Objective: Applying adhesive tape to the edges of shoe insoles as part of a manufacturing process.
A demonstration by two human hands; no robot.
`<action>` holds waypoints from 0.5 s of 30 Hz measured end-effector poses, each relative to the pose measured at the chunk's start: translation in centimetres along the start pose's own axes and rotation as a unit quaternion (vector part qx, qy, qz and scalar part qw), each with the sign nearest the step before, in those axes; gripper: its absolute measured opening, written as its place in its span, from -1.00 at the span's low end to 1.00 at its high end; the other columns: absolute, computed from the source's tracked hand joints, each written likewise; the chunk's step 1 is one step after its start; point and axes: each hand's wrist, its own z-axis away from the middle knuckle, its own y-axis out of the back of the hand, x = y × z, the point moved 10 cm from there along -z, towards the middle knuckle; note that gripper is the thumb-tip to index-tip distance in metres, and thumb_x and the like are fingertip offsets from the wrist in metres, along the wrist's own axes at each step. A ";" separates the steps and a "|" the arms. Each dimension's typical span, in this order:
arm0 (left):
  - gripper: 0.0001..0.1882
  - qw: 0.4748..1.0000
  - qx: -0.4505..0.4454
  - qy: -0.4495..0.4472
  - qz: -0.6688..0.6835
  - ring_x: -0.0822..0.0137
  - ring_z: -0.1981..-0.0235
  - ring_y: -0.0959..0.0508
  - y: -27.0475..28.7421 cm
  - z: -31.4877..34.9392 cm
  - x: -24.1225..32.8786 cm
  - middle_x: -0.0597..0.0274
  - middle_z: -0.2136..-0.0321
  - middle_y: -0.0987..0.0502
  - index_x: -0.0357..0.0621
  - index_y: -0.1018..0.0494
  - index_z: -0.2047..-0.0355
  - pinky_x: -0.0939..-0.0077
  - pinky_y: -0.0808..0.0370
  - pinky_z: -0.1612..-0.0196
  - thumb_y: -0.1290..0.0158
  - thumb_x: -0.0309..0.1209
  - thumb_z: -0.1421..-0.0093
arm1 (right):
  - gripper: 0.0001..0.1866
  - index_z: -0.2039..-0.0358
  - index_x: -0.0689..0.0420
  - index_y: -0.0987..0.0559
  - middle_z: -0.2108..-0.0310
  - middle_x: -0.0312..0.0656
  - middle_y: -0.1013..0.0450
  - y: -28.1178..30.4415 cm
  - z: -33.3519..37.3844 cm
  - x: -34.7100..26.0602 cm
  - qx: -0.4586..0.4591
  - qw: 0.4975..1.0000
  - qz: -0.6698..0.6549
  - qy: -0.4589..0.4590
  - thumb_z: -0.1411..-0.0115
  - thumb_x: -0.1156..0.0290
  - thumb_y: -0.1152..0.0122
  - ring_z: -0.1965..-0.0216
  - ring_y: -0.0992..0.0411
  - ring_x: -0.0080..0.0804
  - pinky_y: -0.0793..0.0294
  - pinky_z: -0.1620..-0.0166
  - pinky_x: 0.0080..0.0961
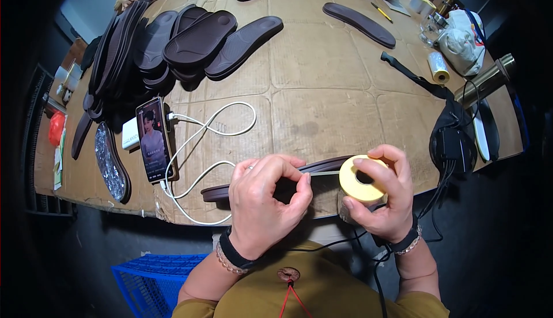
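Observation:
My right hand [393,194] grips a roll of clear film [349,180] with a yellow end, its fingers over the hole and the thumb at the side. A thin strip runs from the roll to my left hand [262,200], whose thumb and forefinger pinch its end. Beneath and behind my left hand lies a dark brown shoe sole [216,193] at the table's near edge; my fingers hide its middle. Whether the strip touches the sole I cannot tell.
Dark brown soles [201,37] are heaped at the left, near a phone [154,139] with a white cable [242,104]. A film-wrapped sole [111,160] lies left of it. One sole [360,24] sits far right. Black straps and cables [451,134] occupy the right edge. Two people work opposite.

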 end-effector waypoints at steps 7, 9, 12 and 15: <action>-0.81 1.000 0.012 0.009 -0.014 0.25 0.35 -0.64 -0.1 -0.1 -0.1 0.35 0.39 -0.67 -0.05 -0.48 0.49 0.29 -0.40 0.07 -0.34 -0.46 -0.05 | -0.51 0.03 -0.02 -0.76 -0.15 0.09 -0.41 -0.4 -0.5 -0.9 -0.006 0.997 0.071 0.038 0.07 0.43 -0.59 -0.07 -0.50 0.01 -0.55 -0.06 -0.19; -0.79 1.000 0.011 0.008 -0.014 0.25 0.36 -0.64 -0.2 -0.1 0.0 0.36 0.40 -0.66 -0.04 -0.48 0.50 0.30 -0.39 0.07 -0.35 -0.46 -0.03 | -0.51 0.04 -0.02 -0.76 -0.15 0.08 -0.41 -0.3 -0.6 -1.2 -0.005 0.995 0.087 0.040 0.08 0.44 -0.59 -0.06 -0.50 0.02 -0.54 -0.08 -0.18; -0.79 1.000 0.009 0.010 -0.014 0.26 0.36 -0.63 -0.3 -0.2 0.0 0.36 0.41 -0.65 -0.03 -0.47 0.51 0.30 -0.39 0.07 -0.35 -0.47 -0.02 | -0.50 0.06 -0.03 -0.75 -0.14 0.05 -0.42 -0.3 -0.7 -1.5 -0.001 0.993 0.112 0.040 0.11 0.45 -0.58 -0.05 -0.49 0.03 -0.53 -0.08 -0.16; -0.79 1.000 0.004 0.013 -0.013 0.26 0.36 -0.63 -0.2 -0.2 -0.1 0.37 0.41 -0.65 -0.03 -0.46 0.52 0.30 -0.39 0.07 -0.33 -0.48 0.00 | -0.49 0.06 -0.04 -0.75 -0.11 0.03 -0.43 -0.4 -0.7 -1.7 -0.001 0.991 0.126 0.036 0.13 0.46 -0.58 -0.03 -0.48 0.03 -0.53 -0.07 -0.16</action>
